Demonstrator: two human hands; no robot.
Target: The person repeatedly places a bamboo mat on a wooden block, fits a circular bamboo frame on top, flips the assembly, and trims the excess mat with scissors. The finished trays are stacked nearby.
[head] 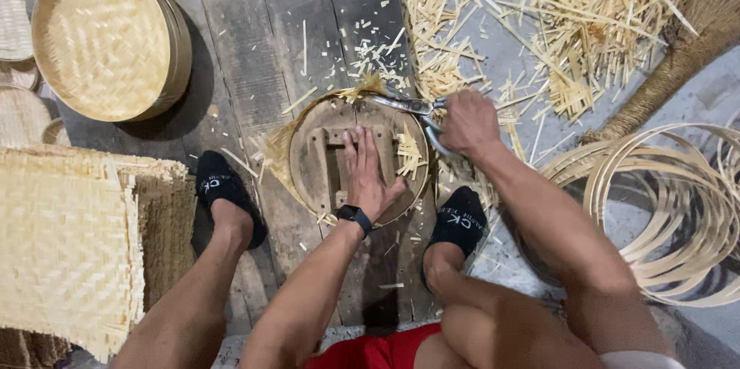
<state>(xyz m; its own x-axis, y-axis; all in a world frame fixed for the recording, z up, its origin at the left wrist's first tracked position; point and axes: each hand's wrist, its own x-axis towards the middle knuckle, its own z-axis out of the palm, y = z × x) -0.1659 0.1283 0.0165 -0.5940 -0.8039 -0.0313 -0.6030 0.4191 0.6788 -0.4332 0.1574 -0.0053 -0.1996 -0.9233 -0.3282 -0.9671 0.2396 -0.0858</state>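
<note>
My left hand point(368, 171) presses flat on a round wooden template point(314, 159) that lies on the floor between my feet, a woven bamboo sheet point(279, 155) sticking out from under it on the left side. My right hand point(469, 124) grips the handles of metal shears point(406, 105), whose blades reach left along the template's far edge. Short bamboo offcuts point(408, 155) lie on the template's right side. A black watch sits on my left wrist.
A finished round woven bamboo basket point(104, 39) leans at the upper left. Stacked woven bamboo mats point(69, 242) lie at the left. Loose bamboo trimmings point(570, 15) cover the upper right floor. Coiled bamboo hoops point(671, 207) rest at the right. A broom point(686, 53) lies beyond them.
</note>
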